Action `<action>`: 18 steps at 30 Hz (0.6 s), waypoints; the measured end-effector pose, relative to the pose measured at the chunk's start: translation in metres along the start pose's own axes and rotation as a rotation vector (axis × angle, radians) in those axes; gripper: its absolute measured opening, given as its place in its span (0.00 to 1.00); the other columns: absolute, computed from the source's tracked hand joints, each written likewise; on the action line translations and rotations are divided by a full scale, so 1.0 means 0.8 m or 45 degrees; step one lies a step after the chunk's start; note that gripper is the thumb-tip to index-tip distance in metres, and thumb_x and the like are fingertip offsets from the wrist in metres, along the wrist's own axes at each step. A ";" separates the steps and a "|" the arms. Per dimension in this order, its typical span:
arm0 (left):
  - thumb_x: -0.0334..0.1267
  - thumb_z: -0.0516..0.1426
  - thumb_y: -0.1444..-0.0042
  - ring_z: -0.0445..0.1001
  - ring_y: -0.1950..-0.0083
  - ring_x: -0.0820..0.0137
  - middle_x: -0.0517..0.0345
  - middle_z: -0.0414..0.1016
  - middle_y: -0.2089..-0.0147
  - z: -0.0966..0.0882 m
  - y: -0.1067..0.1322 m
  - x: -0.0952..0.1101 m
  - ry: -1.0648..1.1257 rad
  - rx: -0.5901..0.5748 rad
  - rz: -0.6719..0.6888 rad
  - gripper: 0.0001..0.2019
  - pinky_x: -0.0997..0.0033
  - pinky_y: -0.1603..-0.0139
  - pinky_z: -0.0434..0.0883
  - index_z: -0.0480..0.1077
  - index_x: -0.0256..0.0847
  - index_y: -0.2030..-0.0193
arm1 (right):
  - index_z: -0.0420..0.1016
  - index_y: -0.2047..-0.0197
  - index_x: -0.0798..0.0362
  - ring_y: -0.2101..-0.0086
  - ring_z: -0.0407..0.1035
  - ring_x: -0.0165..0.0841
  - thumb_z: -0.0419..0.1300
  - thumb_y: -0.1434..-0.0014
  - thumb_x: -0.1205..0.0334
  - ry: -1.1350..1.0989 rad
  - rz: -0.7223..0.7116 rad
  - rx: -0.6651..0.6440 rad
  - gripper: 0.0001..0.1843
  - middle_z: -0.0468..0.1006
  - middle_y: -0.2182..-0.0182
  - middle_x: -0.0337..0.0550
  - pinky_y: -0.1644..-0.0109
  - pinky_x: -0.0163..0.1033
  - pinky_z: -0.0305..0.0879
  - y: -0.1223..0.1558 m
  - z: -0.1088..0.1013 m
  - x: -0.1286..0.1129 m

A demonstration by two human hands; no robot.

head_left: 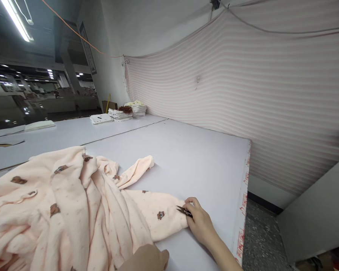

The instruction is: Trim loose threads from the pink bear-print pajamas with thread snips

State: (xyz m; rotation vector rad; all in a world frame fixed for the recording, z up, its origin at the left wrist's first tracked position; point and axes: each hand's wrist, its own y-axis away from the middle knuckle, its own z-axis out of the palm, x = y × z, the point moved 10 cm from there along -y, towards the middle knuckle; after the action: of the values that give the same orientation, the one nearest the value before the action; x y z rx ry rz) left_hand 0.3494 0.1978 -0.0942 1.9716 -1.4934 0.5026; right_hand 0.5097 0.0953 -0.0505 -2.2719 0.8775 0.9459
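Note:
A pale pink fleecy garment [64, 210] with small brown bear prints lies bunched on the table at left. One sleeve [166, 214] stretches to the right, its end under my right hand [199, 222]. That hand is closed around small dark thread snips [185, 211], whose pointed blades face left over the sleeve; its fingers also touch the sleeve's end. My left hand [147, 258] is at the bottom edge of the view, curled against the garment's near edge. Most of its fingers are hidden. Another narrow piece of the garment [138, 171] sticks out beyond the sleeve.
The pale table [203, 158] ends at right in an edge taped with red print. Stacks of folded cloth [135, 109] and a flat white pile [101, 118] stand at the far side. A striped sheet [214, 82] hangs along the wall. Papers [39, 125] lie far left.

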 end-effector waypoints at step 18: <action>0.36 0.46 0.43 0.64 0.72 0.70 0.53 0.67 0.58 -0.067 0.025 0.034 0.557 0.898 0.132 0.10 0.71 0.71 0.64 0.63 0.43 0.56 | 0.65 0.62 0.48 0.74 0.68 0.31 0.51 0.42 0.60 -0.141 0.035 0.241 0.05 0.75 0.73 0.34 0.68 0.33 0.61 0.054 0.007 -0.049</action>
State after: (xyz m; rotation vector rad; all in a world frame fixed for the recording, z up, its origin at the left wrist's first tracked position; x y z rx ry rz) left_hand 0.3412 0.2103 -0.0329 2.0747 -1.2272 1.5656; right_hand 0.4545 0.0853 -0.0337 -2.0329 0.9119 0.9493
